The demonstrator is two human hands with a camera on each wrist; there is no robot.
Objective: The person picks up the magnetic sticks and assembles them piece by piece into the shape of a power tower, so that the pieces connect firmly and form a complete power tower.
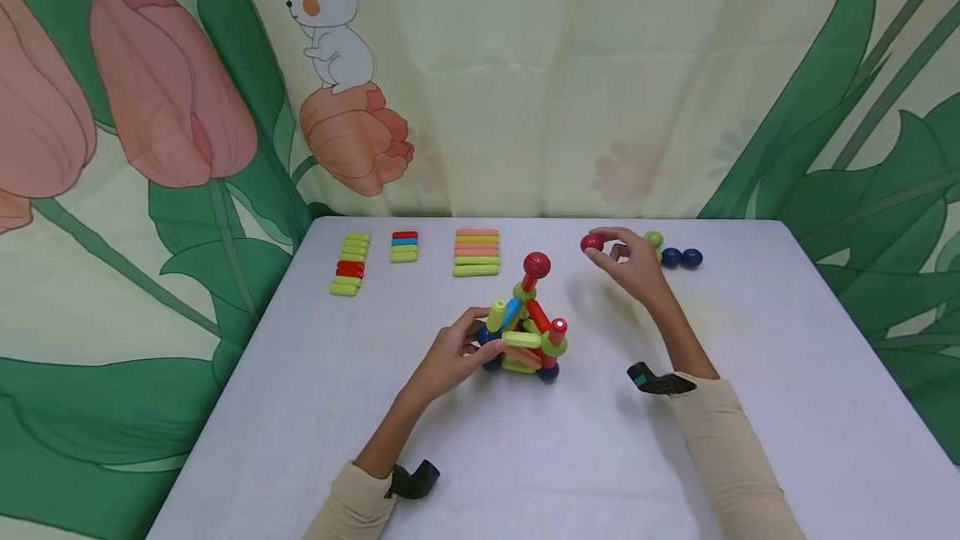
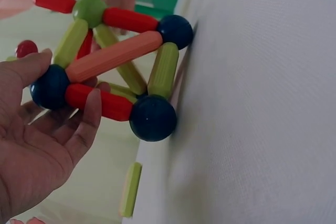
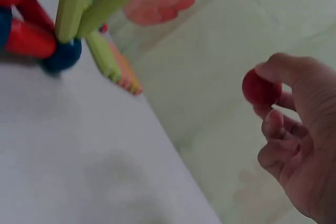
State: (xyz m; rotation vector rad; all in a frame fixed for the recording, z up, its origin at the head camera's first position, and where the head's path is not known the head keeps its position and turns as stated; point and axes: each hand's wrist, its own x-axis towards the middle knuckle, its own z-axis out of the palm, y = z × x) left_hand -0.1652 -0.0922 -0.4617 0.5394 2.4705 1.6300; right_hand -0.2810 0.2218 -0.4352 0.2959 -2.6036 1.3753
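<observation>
A frame of coloured rods and balls stands on the table, a red ball on a red rod at its top. My left hand grips the frame's left side; the left wrist view shows thumb and fingers around a dark blue ball. Between thumb and fingertips, my right hand pinches a loose red ball above the table, to the right of the frame and apart from it. In the right wrist view the same red ball shows, with the other fingers curled below it.
Toward the back left lie a column of short green and red rods, a small group of short rods and a stack of longer rods. Behind my right hand sit dark blue balls and a green ball. A printed curtain hangs behind.
</observation>
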